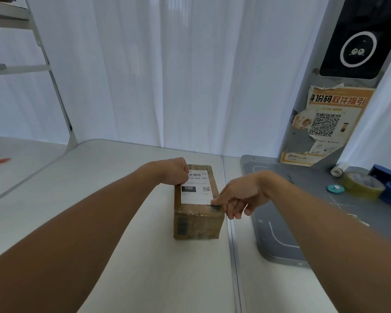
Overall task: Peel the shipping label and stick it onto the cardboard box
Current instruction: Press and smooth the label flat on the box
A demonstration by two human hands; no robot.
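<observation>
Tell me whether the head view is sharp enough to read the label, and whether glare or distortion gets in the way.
Head view: the shipping label on the cardboard box is sharp enough to read "150"; its smaller print is too small to read. Light is soft and even, with no glare on the label. Wide-angle distortion bends the table edges and stretches both forearms.

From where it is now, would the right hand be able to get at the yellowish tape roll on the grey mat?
Probably yes. The right hand presses the label on the box, holding nothing, and bare mat lies between it and the tape roll.
</observation>
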